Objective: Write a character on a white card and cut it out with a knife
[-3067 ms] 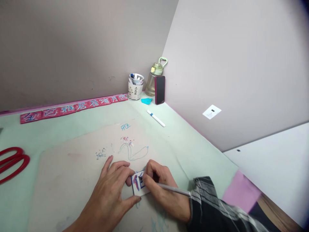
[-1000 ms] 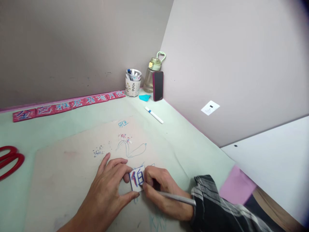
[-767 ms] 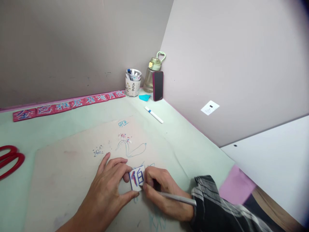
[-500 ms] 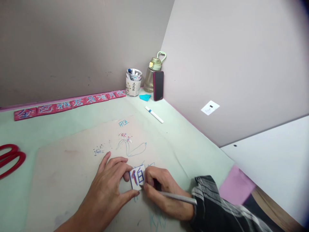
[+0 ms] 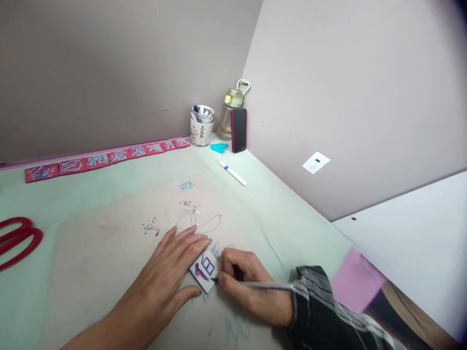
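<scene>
A small square white block (image 5: 205,271) lies turned on the beige board, with a character in blue lines on its face and red showing in the left strokes. My left hand (image 5: 175,272) steadies it, the fingers along its upper left edge and the thumb near its lower left. In my right hand (image 5: 248,284) is a slim silver craft knife (image 5: 268,285), gripped like a pen. Its dark pointed tip is at the block's lower right edge; whether it cuts in cannot be told.
Red and blue crumbs (image 5: 150,226) lie on the drawn-on board (image 5: 95,272). Red-handled scissors (image 5: 25,243) are at left. A row of pink character tiles (image 5: 118,155) lines the wall. Farther back are a white marker (image 5: 232,173), pen jar (image 5: 202,129), bottle (image 5: 225,121) and phone (image 5: 239,130).
The block has turned clockwise on the board. My left hand has shifted its fingers farther along the upper edge. A small red shaving now lies by the blue crumbs.
</scene>
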Tool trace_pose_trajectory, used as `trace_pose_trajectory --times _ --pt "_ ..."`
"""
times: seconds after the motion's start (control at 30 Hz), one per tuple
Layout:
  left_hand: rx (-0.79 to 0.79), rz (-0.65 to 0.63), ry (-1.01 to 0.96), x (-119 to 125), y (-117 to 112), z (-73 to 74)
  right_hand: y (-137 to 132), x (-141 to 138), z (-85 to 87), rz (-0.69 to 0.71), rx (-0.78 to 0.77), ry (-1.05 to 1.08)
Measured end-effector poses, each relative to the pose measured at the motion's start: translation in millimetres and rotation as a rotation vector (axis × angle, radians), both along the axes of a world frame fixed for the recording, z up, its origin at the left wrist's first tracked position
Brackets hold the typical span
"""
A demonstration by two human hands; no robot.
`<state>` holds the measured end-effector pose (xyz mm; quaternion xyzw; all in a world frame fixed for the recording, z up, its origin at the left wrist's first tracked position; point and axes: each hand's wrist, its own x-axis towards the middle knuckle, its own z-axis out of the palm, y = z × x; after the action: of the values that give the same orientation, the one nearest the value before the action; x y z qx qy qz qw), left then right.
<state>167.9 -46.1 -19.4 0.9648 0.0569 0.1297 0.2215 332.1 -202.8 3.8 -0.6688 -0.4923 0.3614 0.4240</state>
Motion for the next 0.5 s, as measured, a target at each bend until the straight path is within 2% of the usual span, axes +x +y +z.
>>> trace_pose_trajectory --times 0.1,0.2,0.5 --pt "-0.013 -0.06 -0.019 1.4 -2.5 -7.2 0.4 -1.1 1.0 -0.017 -0.008 -0.006" --pt "-0.014 -0.042 -0.031 2.2 -4.0 -10.9 -0.3 -2.9 1.2 -0.034 -0.016 -0.005" --pt "-0.025 0.038 -0.031 3.3 -7.8 -1.9 -4.7 -4.3 -0.2 -0.025 -0.052 -0.047"
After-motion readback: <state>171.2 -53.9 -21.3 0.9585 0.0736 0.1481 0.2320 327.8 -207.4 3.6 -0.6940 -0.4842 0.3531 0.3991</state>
